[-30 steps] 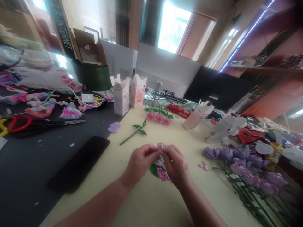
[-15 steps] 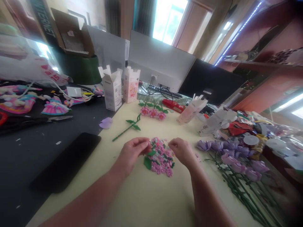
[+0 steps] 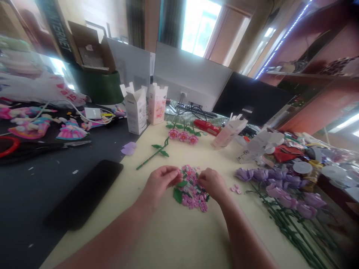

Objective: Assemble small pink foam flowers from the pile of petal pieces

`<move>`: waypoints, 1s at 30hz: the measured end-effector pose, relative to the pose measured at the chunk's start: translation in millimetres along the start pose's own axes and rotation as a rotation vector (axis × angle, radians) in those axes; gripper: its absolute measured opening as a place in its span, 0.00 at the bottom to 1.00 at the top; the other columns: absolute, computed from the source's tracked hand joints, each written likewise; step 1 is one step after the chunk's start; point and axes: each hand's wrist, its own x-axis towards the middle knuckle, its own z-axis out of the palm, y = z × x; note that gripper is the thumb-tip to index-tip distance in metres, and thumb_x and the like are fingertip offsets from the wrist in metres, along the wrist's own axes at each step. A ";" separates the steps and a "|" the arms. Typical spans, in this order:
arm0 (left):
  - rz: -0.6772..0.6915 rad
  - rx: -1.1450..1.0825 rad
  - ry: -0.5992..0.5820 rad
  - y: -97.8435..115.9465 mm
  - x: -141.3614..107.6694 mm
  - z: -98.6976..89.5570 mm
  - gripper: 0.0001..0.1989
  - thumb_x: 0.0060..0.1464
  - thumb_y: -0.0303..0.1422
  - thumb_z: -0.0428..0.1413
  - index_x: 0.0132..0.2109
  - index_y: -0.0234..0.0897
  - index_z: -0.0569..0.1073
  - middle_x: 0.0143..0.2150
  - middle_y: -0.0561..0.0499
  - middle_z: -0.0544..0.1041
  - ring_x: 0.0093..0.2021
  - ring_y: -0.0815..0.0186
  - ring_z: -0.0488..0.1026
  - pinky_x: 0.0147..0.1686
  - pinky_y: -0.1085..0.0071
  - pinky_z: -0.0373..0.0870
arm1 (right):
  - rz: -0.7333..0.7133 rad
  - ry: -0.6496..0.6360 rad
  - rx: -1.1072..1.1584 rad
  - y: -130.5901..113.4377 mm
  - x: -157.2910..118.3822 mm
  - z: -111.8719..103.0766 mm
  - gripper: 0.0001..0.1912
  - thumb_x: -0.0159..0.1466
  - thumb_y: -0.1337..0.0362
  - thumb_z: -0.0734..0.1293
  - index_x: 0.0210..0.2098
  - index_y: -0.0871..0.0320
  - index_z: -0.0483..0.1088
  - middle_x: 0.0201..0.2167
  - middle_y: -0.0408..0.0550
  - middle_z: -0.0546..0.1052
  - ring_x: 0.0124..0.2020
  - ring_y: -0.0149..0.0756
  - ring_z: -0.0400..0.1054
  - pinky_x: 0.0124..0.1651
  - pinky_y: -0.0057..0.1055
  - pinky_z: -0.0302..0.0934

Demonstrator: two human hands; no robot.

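A pile of small pink and green toy flower pieces [image 3: 193, 200] lies on the pale tabletop between my hands. My left hand [image 3: 162, 182] is at its left edge, thumb and forefinger pinched on a small pink piece [image 3: 178, 172]. Over the right side of the heap, my right hand [image 3: 213, 184] has its fingers curled together; whatever they grip is hidden. A green leaf [image 3: 177, 195] sticks out of the heap on the left. Several loose pink pieces [image 3: 236, 189] lie right of my right hand. Beyond the pile rests a green stem [image 3: 153, 154] with leaves.
Pink flowers [image 3: 183, 136] on stems lie farther back. Purple roses [image 3: 276, 175] with long green stems cover the right side. Open boxes [image 3: 136, 114] stand at the back, near monitors [image 3: 190, 74]. At left are a black phone-like slab [image 3: 86, 194], purple petals [image 3: 128, 148] and red-handled pliers [image 3: 8, 145].
My right hand has moved down and slightly left, onto the right side of the pile. My left hand keeps its pinch. The whole view has shifted slightly.
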 end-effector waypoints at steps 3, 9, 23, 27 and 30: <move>0.002 -0.002 -0.007 -0.3 -0.4 0.0 0.13 0.48 0.33 0.63 0.40 0.32 0.75 0.38 0.42 0.80 0.38 0.62 0.78 0.47 0.62 0.73 | -0.003 -0.005 -0.004 -0.4 1.0 1.6 0.05 0.55 0.69 0.67 0.24 0.56 0.75 0.30 0.44 0.73 0.34 0.32 0.64 0.34 0.27 0.50; 0.008 -0.009 -0.008 0.7 -1.7 1.3 0.12 0.49 0.33 0.63 0.39 0.31 0.75 0.37 0.42 0.80 0.38 0.61 0.78 0.47 0.61 0.73 | -0.015 -0.017 -0.016 1.3 1.8 2.9 0.05 0.56 0.68 0.67 0.25 0.57 0.75 0.29 0.44 0.73 0.33 0.32 0.64 0.34 0.27 0.50; 0.018 -0.033 -0.024 -3.9 -1.5 -2.1 0.12 0.50 0.34 0.62 0.41 0.32 0.74 0.40 0.41 0.80 0.39 0.61 0.78 0.49 0.60 0.72 | -0.052 0.102 -0.016 -6.4 -1.7 4.8 0.06 0.52 0.73 0.62 0.20 0.58 0.66 0.25 0.45 0.70 0.28 0.32 0.61 0.31 0.27 0.51; -0.016 -0.046 -0.028 -0.9 -3.8 -0.6 0.12 0.50 0.34 0.62 0.41 0.32 0.73 0.40 0.41 0.80 0.40 0.60 0.78 0.49 0.60 0.71 | -0.093 0.259 0.294 -21.8 -12.3 -5.2 0.05 0.55 0.69 0.63 0.24 0.56 0.64 0.20 0.39 0.68 0.23 0.30 0.60 0.28 0.26 0.53; -0.034 -0.064 -0.018 1.2 -4.9 2.0 0.12 0.50 0.34 0.62 0.39 0.32 0.73 0.39 0.41 0.80 0.39 0.60 0.78 0.48 0.60 0.71 | -0.107 0.212 0.598 -39.0 -20.8 -10.3 0.04 0.56 0.65 0.65 0.25 0.56 0.65 0.19 0.38 0.69 0.22 0.30 0.60 0.26 0.26 0.55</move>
